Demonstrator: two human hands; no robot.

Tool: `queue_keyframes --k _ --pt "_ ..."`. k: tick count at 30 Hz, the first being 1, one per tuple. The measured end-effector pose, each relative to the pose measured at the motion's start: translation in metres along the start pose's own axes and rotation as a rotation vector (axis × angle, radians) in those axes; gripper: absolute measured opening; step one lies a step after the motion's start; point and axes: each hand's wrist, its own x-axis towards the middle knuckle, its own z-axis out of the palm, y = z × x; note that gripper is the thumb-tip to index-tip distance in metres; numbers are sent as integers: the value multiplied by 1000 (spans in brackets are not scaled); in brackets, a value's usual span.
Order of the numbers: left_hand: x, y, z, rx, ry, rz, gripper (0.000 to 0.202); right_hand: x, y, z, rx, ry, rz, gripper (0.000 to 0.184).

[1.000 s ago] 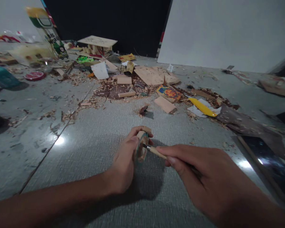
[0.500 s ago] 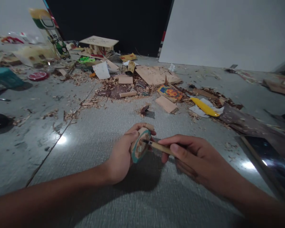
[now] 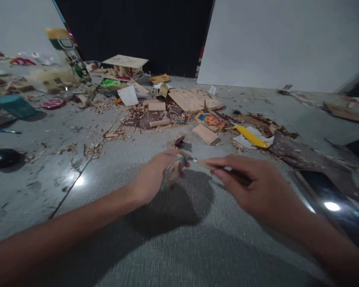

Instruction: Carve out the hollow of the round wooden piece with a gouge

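Note:
My left hand is closed around a small rounded wood piece with a teal rim and a bare, carved-looking face. The piece is tilted, its face turned down and to the right, slightly blurred. In my right hand is a slim carving tool with a wooden handle and a short metal tip. That tip points left, close to the upper right edge of the wood piece; whether they touch I cannot tell. Both hands are above the grey floor, where their shadow falls.
Wood shavings and offcuts lie ahead, with a yellow-handled tool to their right. A phone lies by my right forearm. On the left are a black round object, a teal block and a paintbrush.
The tool tip has come away from the middle of the carved face. My left hand has rolled the wood piece over and downward. The view has shifted slightly.

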Motion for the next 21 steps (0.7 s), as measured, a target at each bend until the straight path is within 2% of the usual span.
queue_keyframes --k 2,3,4,6,7,8,11,15,17,18,20,21 --pt "8 10 -17 498 100 323 40 6 8 -11 -93 66 41 24" --pt "12 13 -25 753 161 445 43 8 12 -17 -118 84 70 24" --pt "17 12 -32 952 174 516 44 10 16 -23 -133 99 97 24" --pt "24 4 -41 1189 -32 496 43 11 21 -33 -152 152 130 25" --pt "26 -2 -43 1201 -102 450 43 11 23 -37 -164 190 131 25" --pt "27 -8 -45 1188 -115 436 43 11 24 -42 -182 226 132 26" --pt "27 -22 -48 1113 -76 434 45 10 27 -52 -242 315 142 29" --pt "27 -19 -52 910 -85 403 39 12 25 -51 -207 332 138 30" --pt "31 -11 -53 763 -20 359 42 14 20 -44 -39 339 157 16" --pt "34 -7 -52 680 14 329 46 14 17 -39 82 346 160 18" --pt "39 1 -46 510 30 258 59 14 10 -33 312 364 131 38" --pt "41 5 -42 436 5 221 64 12 6 -32 394 371 102 42"
